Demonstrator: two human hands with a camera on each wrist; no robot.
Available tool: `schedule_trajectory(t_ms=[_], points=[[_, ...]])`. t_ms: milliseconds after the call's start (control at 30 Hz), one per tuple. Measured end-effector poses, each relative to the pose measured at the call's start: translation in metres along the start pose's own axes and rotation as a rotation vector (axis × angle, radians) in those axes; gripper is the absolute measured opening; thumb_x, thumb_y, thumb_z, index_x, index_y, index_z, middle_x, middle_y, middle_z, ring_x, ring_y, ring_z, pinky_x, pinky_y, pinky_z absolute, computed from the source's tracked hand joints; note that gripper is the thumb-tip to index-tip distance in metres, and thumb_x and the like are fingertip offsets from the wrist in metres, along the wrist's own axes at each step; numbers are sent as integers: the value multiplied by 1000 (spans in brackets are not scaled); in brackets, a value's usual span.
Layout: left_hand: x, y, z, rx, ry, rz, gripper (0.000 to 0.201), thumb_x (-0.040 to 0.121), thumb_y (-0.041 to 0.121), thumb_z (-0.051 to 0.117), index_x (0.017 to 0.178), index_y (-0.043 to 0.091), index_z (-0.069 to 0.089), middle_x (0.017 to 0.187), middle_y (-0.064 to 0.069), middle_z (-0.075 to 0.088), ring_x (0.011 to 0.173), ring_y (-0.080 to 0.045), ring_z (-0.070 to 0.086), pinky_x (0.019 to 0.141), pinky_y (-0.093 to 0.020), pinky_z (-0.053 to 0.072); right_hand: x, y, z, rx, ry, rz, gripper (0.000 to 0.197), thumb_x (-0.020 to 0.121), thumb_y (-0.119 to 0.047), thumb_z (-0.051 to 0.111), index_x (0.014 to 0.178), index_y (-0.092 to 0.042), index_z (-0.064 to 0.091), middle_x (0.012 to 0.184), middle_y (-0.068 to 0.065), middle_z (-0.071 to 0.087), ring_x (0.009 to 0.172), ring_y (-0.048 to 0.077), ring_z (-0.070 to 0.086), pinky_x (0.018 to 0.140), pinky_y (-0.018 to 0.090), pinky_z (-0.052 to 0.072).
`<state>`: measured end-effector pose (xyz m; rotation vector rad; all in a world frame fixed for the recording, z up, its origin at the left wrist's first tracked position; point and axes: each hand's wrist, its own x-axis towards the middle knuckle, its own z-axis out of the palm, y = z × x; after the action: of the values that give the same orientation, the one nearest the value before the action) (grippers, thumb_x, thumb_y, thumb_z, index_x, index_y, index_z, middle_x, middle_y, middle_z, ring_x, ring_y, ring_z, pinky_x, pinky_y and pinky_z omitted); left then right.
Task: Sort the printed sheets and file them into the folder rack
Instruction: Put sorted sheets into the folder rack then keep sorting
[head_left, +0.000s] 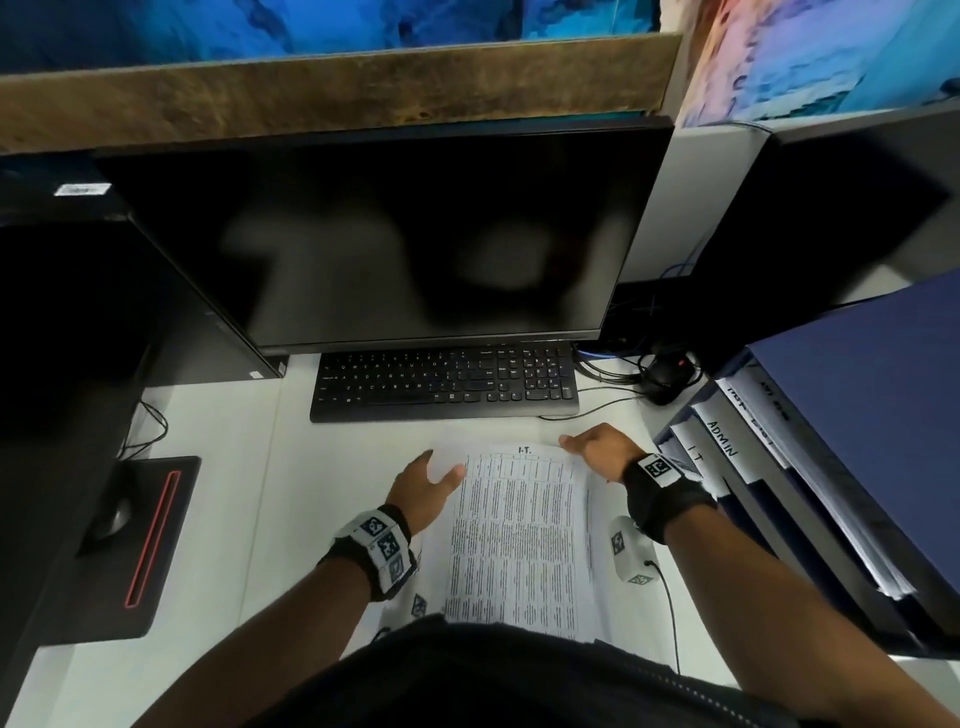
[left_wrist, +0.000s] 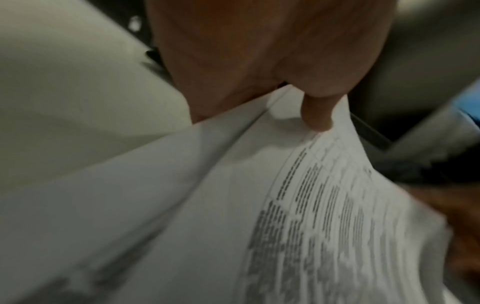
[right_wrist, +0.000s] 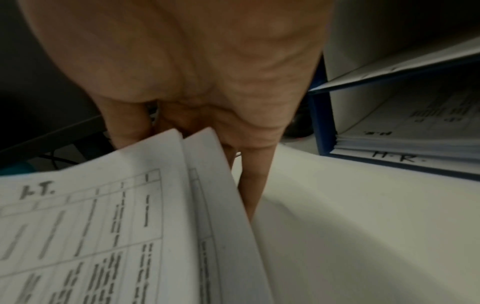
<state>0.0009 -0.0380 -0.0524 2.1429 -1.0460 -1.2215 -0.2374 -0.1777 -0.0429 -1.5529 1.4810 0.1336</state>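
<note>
A stack of printed sheets (head_left: 519, 530) lies on the white desk in front of me, and the top one is headed "I.T." My left hand (head_left: 441, 465) is at the stack's top left corner. Its thumb (left_wrist: 317, 115) rests on the bowed top sheet (left_wrist: 324, 205); its fingers reach past the corner. My right hand (head_left: 576, 444) is at the top right corner. Its straight fingers (right_wrist: 253, 181) run down along the edge of the sheets (right_wrist: 91, 236), where two corners stand slightly apart. The folder rack (head_left: 779, 483) stands at the right, with blue folders labelled ADMIN (head_left: 722, 439) and I T (head_left: 695, 457).
A black keyboard (head_left: 447, 384) and a dark monitor (head_left: 389, 234) sit just beyond the sheets. A mouse (head_left: 662, 382) with cables lies at the back right. On the left is a black pad (head_left: 140, 535). A blue folder marked H.R. (right_wrist: 397, 159) lies open beside my right hand.
</note>
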Motion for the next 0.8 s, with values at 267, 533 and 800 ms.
schedule_trajectory(t_ms=[267, 533, 800], points=[[-11, 3, 2, -161, 89, 19, 33, 95, 7, 46, 127, 12, 51, 128, -4, 58, 125, -25, 50, 104, -39, 42, -5, -7, 5, -14, 16, -23, 69, 94, -61, 28, 85, 0, 59, 80, 11, 55, 76, 23, 51, 74, 32, 42], [-27, 0, -4, -338, 101, 35, 42, 86, -5, 56, 121, 18, 48, 119, 1, 60, 113, -19, 57, 86, -24, 49, -4, -5, 4, -26, 27, -79, 64, 89, -65, 39, 105, -11, 70, 99, 8, 65, 89, 24, 59, 61, 27, 45], [-35, -19, 3, 149, -101, -130, 49, 96, 17, 46, 140, 10, 26, 140, -12, 45, 125, -28, 47, 101, -33, 39, -1, -3, 20, 18, -54, -197, 37, 92, -42, 55, 101, -12, 73, 120, 4, 66, 112, 21, 58, 98, 32, 42]])
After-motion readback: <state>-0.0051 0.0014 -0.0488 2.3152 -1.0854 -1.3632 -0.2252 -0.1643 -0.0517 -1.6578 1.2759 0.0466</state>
